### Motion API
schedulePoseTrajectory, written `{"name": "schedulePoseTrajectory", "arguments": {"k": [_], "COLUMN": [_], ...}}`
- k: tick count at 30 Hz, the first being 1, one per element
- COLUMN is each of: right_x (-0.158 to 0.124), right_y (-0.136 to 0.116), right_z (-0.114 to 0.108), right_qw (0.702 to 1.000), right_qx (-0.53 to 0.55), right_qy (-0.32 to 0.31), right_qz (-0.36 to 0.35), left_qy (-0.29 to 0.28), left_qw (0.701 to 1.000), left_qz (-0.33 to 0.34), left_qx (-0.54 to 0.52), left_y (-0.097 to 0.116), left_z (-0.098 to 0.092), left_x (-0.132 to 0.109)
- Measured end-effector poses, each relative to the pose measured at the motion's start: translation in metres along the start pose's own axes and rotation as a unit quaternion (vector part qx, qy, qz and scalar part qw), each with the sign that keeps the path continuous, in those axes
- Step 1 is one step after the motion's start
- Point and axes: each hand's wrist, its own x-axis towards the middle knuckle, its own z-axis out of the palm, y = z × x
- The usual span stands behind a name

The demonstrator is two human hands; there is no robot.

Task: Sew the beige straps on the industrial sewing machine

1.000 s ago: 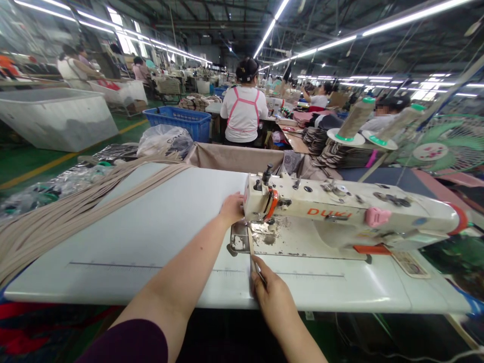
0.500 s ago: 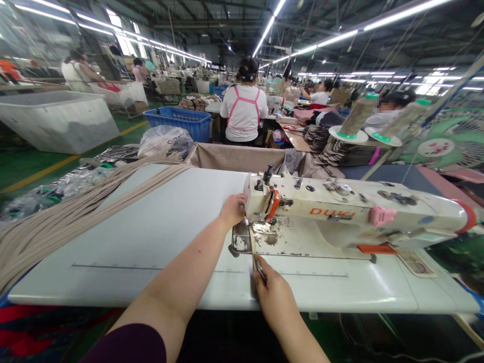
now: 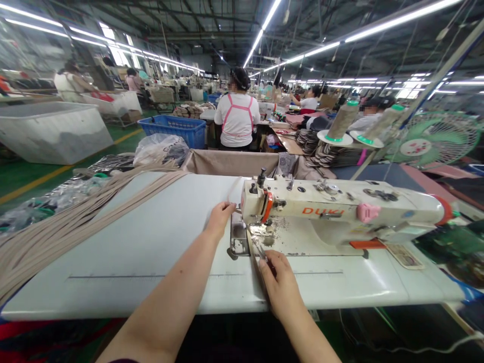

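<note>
A white sewing machine (image 3: 302,206) stands on the pale table. One narrow beige fabric strip (image 3: 250,247) runs from under its presser foot toward the table's front edge. Just left of the machine head, my left hand (image 3: 219,219) is closed in a pinch on the strip's far part, behind the needle area. My right hand (image 3: 282,277) is closed at the front of the machine bed, beside the strip. From its fingers sticks a slim pointed metal tool (image 3: 261,251); whether tweezers or snips, I cannot tell. The strip passes close by the right thumb.
Long beige strips (image 3: 94,212) lie in a bundle over the table's left side. A fabric-lined bin (image 3: 227,160) stands behind the table. Thread cones (image 3: 342,121) and a green fan (image 3: 427,143) are at the right. A person (image 3: 237,118) sits ahead, facing away.
My left hand has drawn back a little from the machine head, leftward. My right hand has shifted slightly, and the metal tool's tips now show more clearly. The whole view has turned slightly.
</note>
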Motion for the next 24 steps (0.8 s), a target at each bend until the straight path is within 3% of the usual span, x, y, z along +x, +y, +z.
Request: {"name": "schedulePoseTrajectory", "arguments": {"k": [4, 7, 11, 15, 24], "right_x": [0.003, 0.005, 0.010, 0.021, 0.037], "right_y": [-0.014, -0.024, -0.032, -0.031, -0.039], "right_z": [0.010, 0.026, 0.047, 0.059, 0.083], "right_qw": [0.986, 0.943, 0.887, 0.852, 0.817], "right_qx": [0.108, 0.255, 0.371, 0.421, 0.458], "right_qy": [-0.106, -0.166, -0.184, -0.198, -0.223], "right_qz": [0.063, 0.134, 0.202, 0.238, 0.269], "left_qy": [0.020, 0.039, 0.044, 0.038, 0.035], "left_qw": [0.995, 0.991, 0.989, 0.990, 0.996], "left_qz": [-0.009, -0.006, 0.006, 0.017, 0.037], "left_qx": [-0.096, -0.128, -0.141, -0.132, -0.067], "left_y": [-0.001, 0.003, 0.008, 0.014, 0.022], "left_z": [-0.017, -0.033, -0.052, -0.068, -0.101], "left_x": [-0.023, -0.041, -0.066, -0.092, -0.139]}}
